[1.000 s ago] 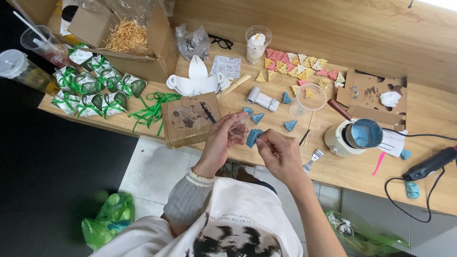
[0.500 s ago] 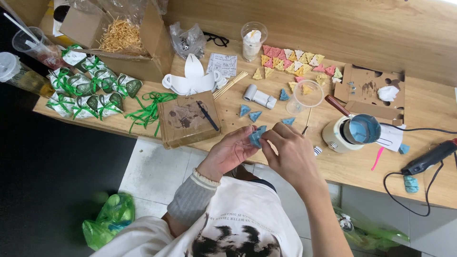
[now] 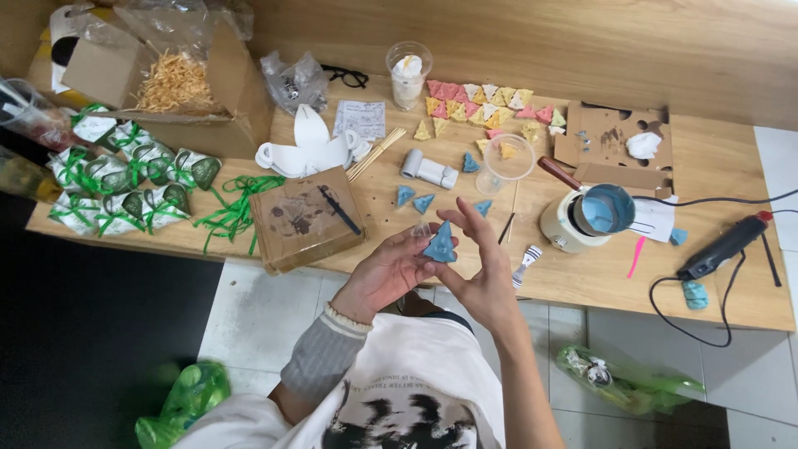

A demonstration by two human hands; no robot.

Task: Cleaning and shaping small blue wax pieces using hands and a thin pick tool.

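Blue, tree-shaped and small, the wax piece [image 3: 439, 244] sits just below the middle of the frame, pinched between both hands above the front edge of the wooden table [image 3: 731, 166]. The left hand [image 3: 384, 274] cups it from the left with thumb and fingertips closed on its lower edge; the right hand [image 3: 480, 268] closes on its right side, with the other fingers fanned upward. Compared with half a second ago, the piece has turned: then it was half buried in the fingers and showed only a sliver of blue, while now its broad face points up at the camera, so the person appears to be looking it over or trimming its edge by hand. The hands have also drifted slightly towards the body.

On the table beyond, three more blue triangles [image 3: 424, 202] lie near a grey mould [image 3: 430, 170]. Right of centre stands a melting pot of blue wax [image 3: 592, 214], and a clear plastic cup [image 3: 508, 157] sits above it. A cardboard box [image 3: 306, 218] with a black pen lies left of the hands.
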